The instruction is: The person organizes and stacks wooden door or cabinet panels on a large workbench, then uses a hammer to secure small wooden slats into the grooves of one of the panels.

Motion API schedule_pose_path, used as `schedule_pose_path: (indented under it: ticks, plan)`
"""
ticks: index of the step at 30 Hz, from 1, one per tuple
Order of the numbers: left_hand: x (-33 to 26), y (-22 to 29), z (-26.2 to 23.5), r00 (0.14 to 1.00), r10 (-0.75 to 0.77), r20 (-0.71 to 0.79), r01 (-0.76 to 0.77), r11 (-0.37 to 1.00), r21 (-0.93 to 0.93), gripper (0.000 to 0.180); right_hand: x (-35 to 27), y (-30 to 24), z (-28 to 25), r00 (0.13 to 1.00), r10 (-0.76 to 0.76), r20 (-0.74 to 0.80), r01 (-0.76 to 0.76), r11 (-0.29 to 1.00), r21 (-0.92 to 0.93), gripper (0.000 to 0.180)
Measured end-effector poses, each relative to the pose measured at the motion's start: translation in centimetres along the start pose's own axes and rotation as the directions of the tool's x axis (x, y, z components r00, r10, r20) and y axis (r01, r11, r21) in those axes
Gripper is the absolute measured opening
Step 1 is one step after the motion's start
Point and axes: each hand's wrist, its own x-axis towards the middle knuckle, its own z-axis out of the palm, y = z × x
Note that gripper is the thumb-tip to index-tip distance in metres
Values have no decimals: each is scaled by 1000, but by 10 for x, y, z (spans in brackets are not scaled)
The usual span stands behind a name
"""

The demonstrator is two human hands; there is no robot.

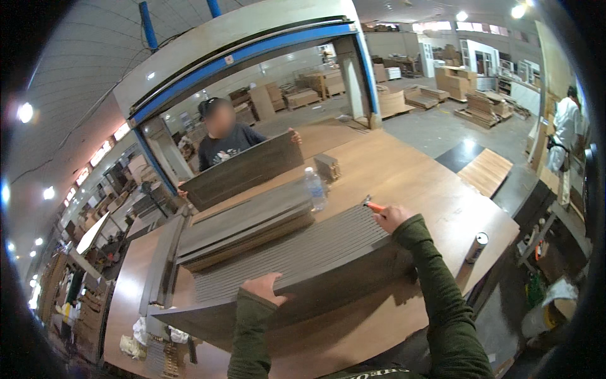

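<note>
resting on a wide brown wooden worktable (404, 177), a long dark grey ribbed panel (297, 252) lies tilted, its near edge raised toward the person. the left hand (264, 289) grips that near edge, fingers curled over it, green sleeve behind. the right hand (392, 216) is closed around a small tool with an orange handle (374, 205), held at the far right corner of the ribbed panel; whether the tool's tip touches the surface cannot be told. just beyond the panel sits a stack of dark flat boards (246, 224), and a clear plastic water bottle (315, 188) stands upright beside the stack. a small dark ridged block (327, 167) stands farther back on the table. across the table another person in a dark shirt holds a long dark brown board (243, 169) upright on its edge, one hand at each end. a silver cylindrical can (476, 247) lies near the table's right edge, well apart from the hands. crumpled white rags (142, 330) lie at the table's near left corner.
</note>
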Motion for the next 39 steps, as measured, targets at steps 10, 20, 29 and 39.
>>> schedule_pose_path:
  ticks: [10,20,29,39]
  plan:
    - [-12,-64,-2,983,-172,58,148,577,-803,30,-1,2,6,1000,-14,15,14,1000,14,34]
    - [112,15,15,981,193,9,-183,942,-281,32,24,-77,28,852,-326,410,392,916,-87,29]
    - [116,-5,47,941,339,-14,-338,930,-144,47,93,-170,63,865,-476,156,484,875,-11,23]
    - [107,17,29,939,291,185,-281,956,-79,61,105,-137,104,745,-482,460,-7,685,729,31]
